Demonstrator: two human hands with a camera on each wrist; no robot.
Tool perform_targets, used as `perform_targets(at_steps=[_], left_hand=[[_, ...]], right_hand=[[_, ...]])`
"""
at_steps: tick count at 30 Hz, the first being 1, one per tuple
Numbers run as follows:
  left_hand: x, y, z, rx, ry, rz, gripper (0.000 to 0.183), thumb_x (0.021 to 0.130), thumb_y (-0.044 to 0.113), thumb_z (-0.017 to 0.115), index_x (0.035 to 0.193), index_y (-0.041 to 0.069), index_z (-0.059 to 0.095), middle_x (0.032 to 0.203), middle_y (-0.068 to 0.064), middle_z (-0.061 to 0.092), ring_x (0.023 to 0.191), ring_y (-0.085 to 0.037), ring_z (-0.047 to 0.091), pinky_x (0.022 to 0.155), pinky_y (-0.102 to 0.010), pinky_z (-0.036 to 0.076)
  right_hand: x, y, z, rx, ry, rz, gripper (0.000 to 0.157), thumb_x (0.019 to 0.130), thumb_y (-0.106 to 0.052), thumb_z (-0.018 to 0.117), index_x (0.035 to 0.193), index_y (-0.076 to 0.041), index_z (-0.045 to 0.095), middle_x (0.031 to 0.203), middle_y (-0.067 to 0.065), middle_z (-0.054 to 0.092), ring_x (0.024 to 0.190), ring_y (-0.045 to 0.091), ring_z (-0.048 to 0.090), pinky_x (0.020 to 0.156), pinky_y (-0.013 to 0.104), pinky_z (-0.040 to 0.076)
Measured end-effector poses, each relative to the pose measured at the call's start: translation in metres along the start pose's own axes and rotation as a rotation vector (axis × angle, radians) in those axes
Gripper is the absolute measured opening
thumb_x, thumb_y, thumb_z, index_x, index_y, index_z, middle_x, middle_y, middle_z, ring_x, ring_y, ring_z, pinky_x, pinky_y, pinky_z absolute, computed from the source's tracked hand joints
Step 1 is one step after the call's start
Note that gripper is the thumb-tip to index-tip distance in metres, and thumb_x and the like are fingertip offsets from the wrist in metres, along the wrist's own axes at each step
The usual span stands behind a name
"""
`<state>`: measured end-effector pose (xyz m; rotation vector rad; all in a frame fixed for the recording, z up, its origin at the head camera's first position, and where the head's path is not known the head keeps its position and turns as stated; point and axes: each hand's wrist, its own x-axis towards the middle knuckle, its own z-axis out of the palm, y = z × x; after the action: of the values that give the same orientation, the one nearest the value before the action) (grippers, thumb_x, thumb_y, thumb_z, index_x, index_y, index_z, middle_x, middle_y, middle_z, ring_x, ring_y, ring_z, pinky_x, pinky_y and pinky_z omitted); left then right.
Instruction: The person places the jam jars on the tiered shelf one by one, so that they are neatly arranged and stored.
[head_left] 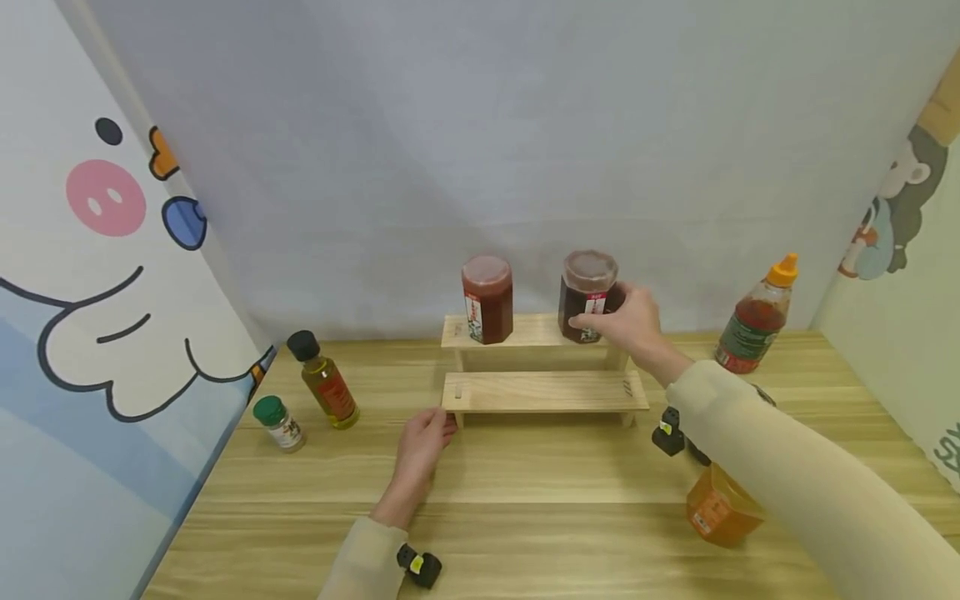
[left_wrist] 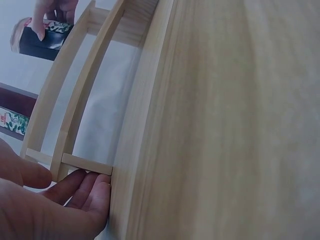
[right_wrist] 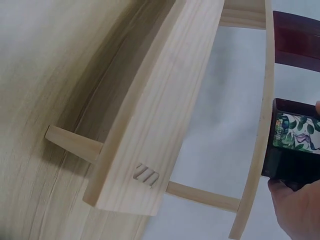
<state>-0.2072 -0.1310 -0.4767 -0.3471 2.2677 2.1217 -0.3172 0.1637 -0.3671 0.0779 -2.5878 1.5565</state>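
Observation:
A two-step wooden rack (head_left: 543,392) stands against the back wall. My right hand (head_left: 630,321) grips a dark jam jar (head_left: 576,302) at the right of its upper step, thumb on the front and fingers around the side. The jar is upright, and its label shows in the right wrist view. A redder jam jar (head_left: 497,312) stands upright at the left of the same step. My left hand (head_left: 422,446) holds the left end of the lower step. In the left wrist view, its thumb (left_wrist: 35,172) lies by the step's edge and its curled fingers are against the leg.
An oil bottle (head_left: 330,383) and a green-capped spice jar (head_left: 281,425) stand at the left. At the right are a sauce bottle (head_left: 756,325) with an orange cap and an orange container (head_left: 720,508). My right sleeve partly covers a dark object beneath it.

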Motion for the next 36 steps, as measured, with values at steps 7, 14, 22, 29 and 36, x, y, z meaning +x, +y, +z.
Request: perform_targets(at_steps=[7,14,22,29,36], left_hand=[[0.001,0.001,0.0,0.002,-0.003,-0.001,0.041,0.103,0.017,0.039,0.13,-0.014,0.046,0.122,-0.028,0.054,0.112,-0.037,0.054,0.097,-0.043,0.045],[0.001,0.0,-0.002,0.005,-0.001,-0.001,0.042,0.104,0.018,0.039,0.13,-0.014,0.047,0.121,-0.028,0.055,0.112,-0.037,0.054,0.097,-0.042,0.045],[0.001,0.0,-0.001,0.004,-0.009,0.004,0.041,0.103,0.017,0.038,0.129,-0.014,0.047,0.121,-0.026,0.055,0.112,-0.036,0.054,0.097,-0.041,0.046],[0.002,-0.003,-0.002,0.0,-0.009,0.006,0.041,0.103,0.016,0.038,0.129,-0.014,0.047,0.121,-0.027,0.054,0.112,-0.036,0.054,0.097,-0.041,0.046],[0.002,-0.001,-0.001,0.001,-0.005,-0.001,0.04,0.102,0.015,0.038,0.127,-0.014,0.049,0.12,-0.026,0.055,0.111,-0.035,0.055,0.096,-0.04,0.046]], right_hand=[[-0.001,0.001,-0.003,-0.007,-0.047,0.006,0.072,0.068,-0.022,0.087,0.127,0.001,0.051,0.119,0.018,0.058,0.107,0.031,0.056,0.091,0.043,0.048],[0.0,-0.001,-0.004,0.001,-0.084,0.024,0.077,0.07,-0.022,0.086,0.132,0.0,0.047,0.125,0.018,0.056,0.112,0.031,0.054,0.094,0.043,0.046],[-0.002,0.0,-0.006,0.003,-0.107,0.026,0.08,0.071,-0.025,0.085,0.135,0.0,0.044,0.128,0.018,0.054,0.115,0.032,0.052,0.097,0.044,0.045],[-0.01,-0.006,-0.018,-0.012,-0.137,-0.04,0.079,0.074,-0.028,0.084,0.136,0.0,0.045,0.131,0.017,0.053,0.119,0.032,0.05,0.097,0.046,0.044],[-0.02,-0.014,-0.034,0.0,-0.196,-0.052,0.085,0.077,-0.023,0.082,0.143,0.003,0.036,0.139,0.023,0.045,0.125,0.037,0.044,0.1,0.048,0.041]])
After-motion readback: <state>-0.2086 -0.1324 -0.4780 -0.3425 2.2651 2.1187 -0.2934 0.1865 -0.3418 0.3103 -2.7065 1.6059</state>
